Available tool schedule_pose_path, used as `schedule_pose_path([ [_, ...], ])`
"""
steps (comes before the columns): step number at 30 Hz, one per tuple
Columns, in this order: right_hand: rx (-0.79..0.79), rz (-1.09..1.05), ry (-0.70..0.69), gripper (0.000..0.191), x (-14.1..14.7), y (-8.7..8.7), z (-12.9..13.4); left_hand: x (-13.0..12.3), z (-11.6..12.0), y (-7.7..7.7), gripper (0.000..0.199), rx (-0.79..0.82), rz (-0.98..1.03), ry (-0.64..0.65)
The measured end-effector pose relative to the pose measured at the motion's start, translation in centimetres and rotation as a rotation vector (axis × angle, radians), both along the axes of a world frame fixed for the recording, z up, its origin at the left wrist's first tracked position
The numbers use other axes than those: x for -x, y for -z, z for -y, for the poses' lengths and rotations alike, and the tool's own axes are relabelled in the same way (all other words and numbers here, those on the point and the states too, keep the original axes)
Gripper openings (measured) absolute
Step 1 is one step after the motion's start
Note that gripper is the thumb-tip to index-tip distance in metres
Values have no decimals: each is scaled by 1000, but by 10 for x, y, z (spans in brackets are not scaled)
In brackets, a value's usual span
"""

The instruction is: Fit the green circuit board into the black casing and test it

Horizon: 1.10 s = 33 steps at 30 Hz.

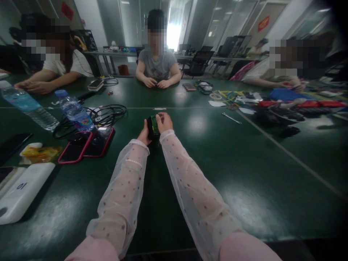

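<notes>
A small black case [149, 127] with a green circuit board [154, 125] on its face is held just over the dark green table, straight ahead of me. My left hand [144, 135] wraps round the case from the left, thumb up along its side. From the right, my right hand [164, 122] is closed with bent fingers against the green board and its edge. The fingertips behind the case are hidden. Sheer dotted sleeves cover both my forearms.
Left of my arms lie two red-edged phones [99, 142], a coil of black cable [115, 111], two water bottles [74, 110] and a white device [25, 192]. A wrench [231, 118] and piled cables [231, 96] lie to the right. Several people sit around the table [244, 174].
</notes>
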State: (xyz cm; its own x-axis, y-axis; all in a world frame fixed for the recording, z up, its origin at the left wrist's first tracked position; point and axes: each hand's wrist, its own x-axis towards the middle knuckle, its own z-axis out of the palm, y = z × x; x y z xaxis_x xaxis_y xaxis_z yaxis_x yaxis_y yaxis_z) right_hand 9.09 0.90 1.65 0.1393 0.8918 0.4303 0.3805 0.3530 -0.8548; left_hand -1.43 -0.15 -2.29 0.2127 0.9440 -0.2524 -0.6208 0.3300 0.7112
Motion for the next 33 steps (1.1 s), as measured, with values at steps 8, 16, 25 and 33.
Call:
schedule_pose_path([
  [8,595,-845,-159,10,-14,16,-12,14,7,-5,56,140,503,-42],
  [16,711,-1326,-395,23,-35,37,-3,14,7,-4,51,147,477,-52],
  [25,697,-1284,-392,23,-33,40,-5,10,4,-7,59,108,155,-87],
  [33,703,-1271,-384,23,-34,43,-8,9,6,-10,57,126,204,-96],
])
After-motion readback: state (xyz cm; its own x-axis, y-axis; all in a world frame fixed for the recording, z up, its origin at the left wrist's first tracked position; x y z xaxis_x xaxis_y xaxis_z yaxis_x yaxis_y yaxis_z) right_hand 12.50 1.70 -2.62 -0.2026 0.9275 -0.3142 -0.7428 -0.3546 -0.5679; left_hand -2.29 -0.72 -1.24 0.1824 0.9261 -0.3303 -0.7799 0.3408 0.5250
